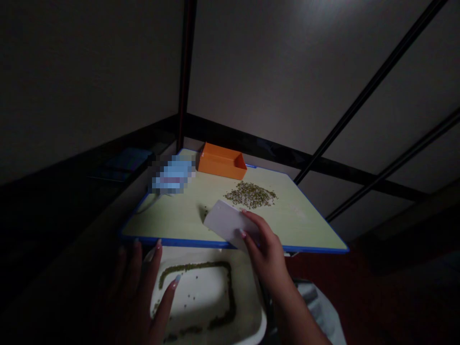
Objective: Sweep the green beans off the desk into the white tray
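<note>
My right hand (pixel 264 247) pinches a flat white plastic scraper (pixel 226 220) between thumb and fingers, holding it over the front part of a pale tabletop with a blue rim (pixel 305 230). Beyond the scraper lies a loose pile of small green grains (pixel 251 195); a few stray ones sit by its left edge. Below the table's front edge is a white basin (pixel 257 316) with more green grains gathered along the edges of its bottom. My left hand (pixel 143 287) is at the basin's left side, fingers spread and holding nothing. Shadow hides part of it.
An orange open box (pixel 223 163) stands at the back of the table. To its left is a blurred-out light blue item (pixel 174 175) with a cord near it. Dark-framed wall panels (pixel 251 72) rise close behind the table. A dark flat object (pixel 124 163) lies at the left.
</note>
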Tool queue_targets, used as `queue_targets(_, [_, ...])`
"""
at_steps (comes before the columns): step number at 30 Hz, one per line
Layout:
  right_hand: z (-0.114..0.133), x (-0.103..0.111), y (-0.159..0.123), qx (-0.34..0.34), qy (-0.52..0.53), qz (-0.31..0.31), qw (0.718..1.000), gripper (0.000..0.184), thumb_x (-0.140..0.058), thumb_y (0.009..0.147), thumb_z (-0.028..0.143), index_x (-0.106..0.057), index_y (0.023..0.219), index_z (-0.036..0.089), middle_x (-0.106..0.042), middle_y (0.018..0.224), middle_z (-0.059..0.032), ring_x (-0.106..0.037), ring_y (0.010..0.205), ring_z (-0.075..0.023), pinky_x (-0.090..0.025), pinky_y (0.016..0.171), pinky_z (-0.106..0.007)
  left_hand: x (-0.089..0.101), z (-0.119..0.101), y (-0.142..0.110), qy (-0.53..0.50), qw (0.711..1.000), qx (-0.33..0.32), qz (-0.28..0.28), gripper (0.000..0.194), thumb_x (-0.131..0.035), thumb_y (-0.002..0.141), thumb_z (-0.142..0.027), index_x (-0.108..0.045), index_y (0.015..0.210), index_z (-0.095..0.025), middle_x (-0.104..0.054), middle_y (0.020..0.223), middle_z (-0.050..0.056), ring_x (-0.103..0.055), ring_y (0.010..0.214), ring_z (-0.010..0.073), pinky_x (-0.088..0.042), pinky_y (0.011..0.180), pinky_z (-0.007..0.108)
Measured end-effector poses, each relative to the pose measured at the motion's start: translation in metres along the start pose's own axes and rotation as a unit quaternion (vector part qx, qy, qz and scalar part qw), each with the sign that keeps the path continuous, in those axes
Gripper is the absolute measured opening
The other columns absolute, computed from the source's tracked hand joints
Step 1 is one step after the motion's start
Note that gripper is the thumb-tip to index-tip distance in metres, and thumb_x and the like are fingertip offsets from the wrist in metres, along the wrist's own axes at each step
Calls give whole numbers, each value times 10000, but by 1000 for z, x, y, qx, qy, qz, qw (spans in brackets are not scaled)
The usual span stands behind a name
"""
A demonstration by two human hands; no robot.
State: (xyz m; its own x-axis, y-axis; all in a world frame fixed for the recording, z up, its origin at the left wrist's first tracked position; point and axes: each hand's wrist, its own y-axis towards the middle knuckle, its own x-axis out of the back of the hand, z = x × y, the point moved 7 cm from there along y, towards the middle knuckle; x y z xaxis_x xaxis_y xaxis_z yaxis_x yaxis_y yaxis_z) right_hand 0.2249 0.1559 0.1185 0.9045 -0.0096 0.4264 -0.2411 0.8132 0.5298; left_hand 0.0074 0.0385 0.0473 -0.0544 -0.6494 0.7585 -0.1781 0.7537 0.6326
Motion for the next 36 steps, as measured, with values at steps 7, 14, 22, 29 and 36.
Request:
queue_targets(7, [-16, -4, 21, -15, 71, 46, 996, 346, -634, 884, 211, -680, 1218, 289, -696, 1277, -42, -635, 1195, -209, -498, 1024, -348, -3, 3, -4, -13, 1000, 18, 3, 714, -384, 885, -449, -164, 1534, -249, -305, 1578, 227, -243, 1489, 440, -380, 1057, 685])
queue_targets(14, [-25, 2, 26, -9, 129, 84, 988, 321, -690, 859, 246, -709, 1172, 312, -706, 1256, -34, -637, 1183, -202, -496, 1035, -364, -4, 6, -5, -13, 1000, 20, 16, 718, -374, 885, -460, -152, 1536, -253, -272, 1601, 218, -212, 1507, 433, -376, 1078, 681])
queue_targets(22, [-26, 22, 23, -7, 102, 74, 992, 285, -721, 841, 309, -740, 1125, 298, -731, 1191, -52, -675, 1094, -217, -550, 946, -378, -3, 6, -3, -21, 1000, 12, 11, 755, -431, 873, -420, -119, 1544, -269, -186, 1644, 189, -175, 1518, 433, -355, 1105, 693])
queue_targets(29, [-35, 61, 22, -46, 8, -62, 997, 393, -707, 833, 310, -675, 1220, 249, -664, 1325, -90, -620, 1217, -258, -479, 1062, -444, -6, 5, -3, -17, 999, 11, 30, 789, -466, 871, -415, -93, 1548, -256, -128, 1657, 183, -144, 1522, 436, -338, 1128, 692])
queue_targets(36, [-22, 46, -4, -66, -37, -74, 994, 441, -665, 850, 274, -627, 1286, 220, -649, 1354, -113, -614, 1243, -268, -507, 1038, -430, -2, 6, -3, -36, 999, 18, 15, 751, -467, 864, -405, -178, 1538, -242, -181, 1644, 183, -227, 1485, 476, -368, 1098, 721])
